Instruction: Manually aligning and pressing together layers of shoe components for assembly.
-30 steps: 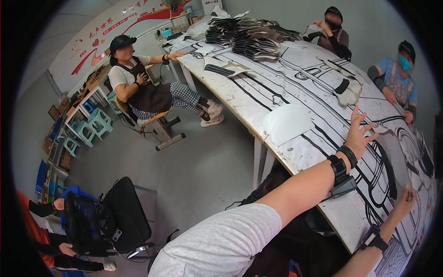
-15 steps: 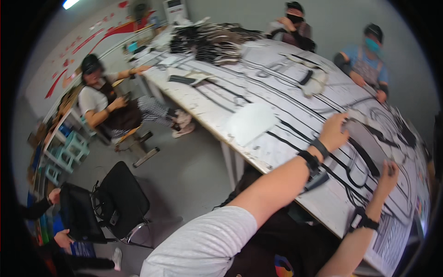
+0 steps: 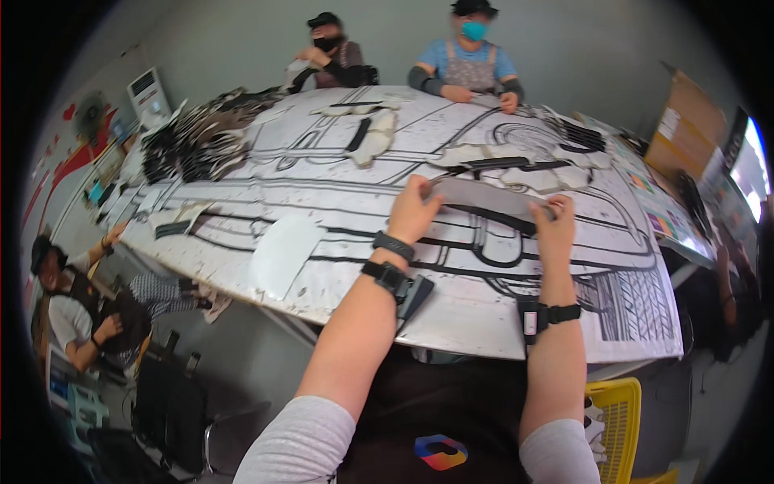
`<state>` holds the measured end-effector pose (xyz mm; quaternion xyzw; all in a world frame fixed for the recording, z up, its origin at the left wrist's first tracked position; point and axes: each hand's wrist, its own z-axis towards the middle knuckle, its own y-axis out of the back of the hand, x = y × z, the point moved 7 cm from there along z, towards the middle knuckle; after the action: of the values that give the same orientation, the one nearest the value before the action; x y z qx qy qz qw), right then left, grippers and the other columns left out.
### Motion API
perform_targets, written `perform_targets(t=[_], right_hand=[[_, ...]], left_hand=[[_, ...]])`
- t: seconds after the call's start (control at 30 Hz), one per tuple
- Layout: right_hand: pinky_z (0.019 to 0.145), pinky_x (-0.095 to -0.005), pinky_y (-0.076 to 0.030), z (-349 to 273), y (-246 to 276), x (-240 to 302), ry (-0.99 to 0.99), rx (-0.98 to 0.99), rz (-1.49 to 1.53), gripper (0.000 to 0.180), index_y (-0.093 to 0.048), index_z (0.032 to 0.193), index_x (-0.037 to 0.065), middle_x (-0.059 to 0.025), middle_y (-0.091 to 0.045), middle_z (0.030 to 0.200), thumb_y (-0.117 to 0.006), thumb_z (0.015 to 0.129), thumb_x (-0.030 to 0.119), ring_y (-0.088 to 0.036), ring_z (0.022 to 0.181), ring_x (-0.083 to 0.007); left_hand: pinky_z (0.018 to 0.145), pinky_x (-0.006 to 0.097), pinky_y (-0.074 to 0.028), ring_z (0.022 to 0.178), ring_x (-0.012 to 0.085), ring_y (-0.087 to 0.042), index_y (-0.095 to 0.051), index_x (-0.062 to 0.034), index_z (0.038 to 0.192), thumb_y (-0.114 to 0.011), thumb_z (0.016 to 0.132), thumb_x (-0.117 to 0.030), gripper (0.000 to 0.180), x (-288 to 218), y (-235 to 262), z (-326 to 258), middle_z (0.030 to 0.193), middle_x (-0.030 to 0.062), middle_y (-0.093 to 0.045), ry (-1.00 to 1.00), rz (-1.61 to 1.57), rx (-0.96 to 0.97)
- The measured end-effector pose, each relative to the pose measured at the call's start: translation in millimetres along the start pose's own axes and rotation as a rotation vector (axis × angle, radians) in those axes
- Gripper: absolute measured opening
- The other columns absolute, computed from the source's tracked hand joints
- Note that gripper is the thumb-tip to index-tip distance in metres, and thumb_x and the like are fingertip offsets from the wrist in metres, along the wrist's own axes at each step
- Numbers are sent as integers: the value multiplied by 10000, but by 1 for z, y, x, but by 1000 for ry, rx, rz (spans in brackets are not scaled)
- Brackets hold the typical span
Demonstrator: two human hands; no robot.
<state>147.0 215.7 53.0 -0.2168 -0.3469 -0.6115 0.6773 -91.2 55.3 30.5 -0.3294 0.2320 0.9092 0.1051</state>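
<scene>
In the head view, the only one I have, the grey curved piece [image 3: 488, 194] spans the gap between my hands, with a black strip [image 3: 493, 218] along its edge on my side. My left hand [image 3: 418, 211] is closed about its left end, thumb toward the middle. My right hand [image 3: 555, 224] pinches the right end between thumb and fingers; a small dark bit shows at those fingertips, too small for me to name.

I judge the piece light and pliant, like thin sheet or cloth, so it should sag if my hands draw together. It looks matt, hardly slippery, and unlikely to break, though a hard pull might crease or stretch it. The two ends seem the best hold, leaving the middle and the strip free. I cannot tell whether its middle touches the desk [image 3: 226, 258] below my grip or hangs just above it.

Just beyond my grip lie pale pieces [image 3: 459, 155] with dark strips. Left of my left hand is a white rounded sheet [image 3: 286, 254]; farther off that way, a heap of dark and pale pieces [image 3: 201, 137].
</scene>
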Motion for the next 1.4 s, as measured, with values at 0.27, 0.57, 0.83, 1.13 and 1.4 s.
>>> perform_targets(t=[0.27,0.57,0.83,1.13,1.4], right_hand=[[736,-379,-474,-8,-19,20,132,336,-206,214,-629,929,65,-147,-640,894,-670,748,172,-611,830,-318],[713,-404,-469,-6,-15,33,259,337,-307,163,-602,871,40,-163,-612,843,-615,743,140,-574,822,-364],[643,-263,-451,-3,-3,45,-14,616,-21,341,-615,999,45,-55,-575,760,-728,679,78,-531,688,-144],[694,-391,-495,-54,-40,56,264,934,-687,241,-697,929,146,-97,-642,809,-634,699,105,-608,801,-287],[677,-387,-500,-38,-33,21,310,644,-870,175,-712,821,178,-57,-659,771,-598,715,99,-629,794,-260]], left_hand=[[712,344,-460,815,265,-595,-626,-43,979,-707,726,-212,315,-13,0,-6,838,109,-612,-91,127,219],[696,329,-471,830,287,-603,-632,-32,881,-704,741,-213,239,-30,-6,-5,963,110,-630,-41,267,491],[695,288,-458,730,154,-563,-628,-15,1028,-621,812,-157,259,-58,-3,-30,777,70,-620,140,-113,957],[718,395,-475,829,329,-595,-662,-69,1015,-590,771,-159,270,-72,-11,-39,883,161,-641,-257,387,1005],[801,261,-446,899,134,-562,-545,-46,1220,-657,834,-295,473,-38,-3,40,1069,62,-608,162,84,938]])
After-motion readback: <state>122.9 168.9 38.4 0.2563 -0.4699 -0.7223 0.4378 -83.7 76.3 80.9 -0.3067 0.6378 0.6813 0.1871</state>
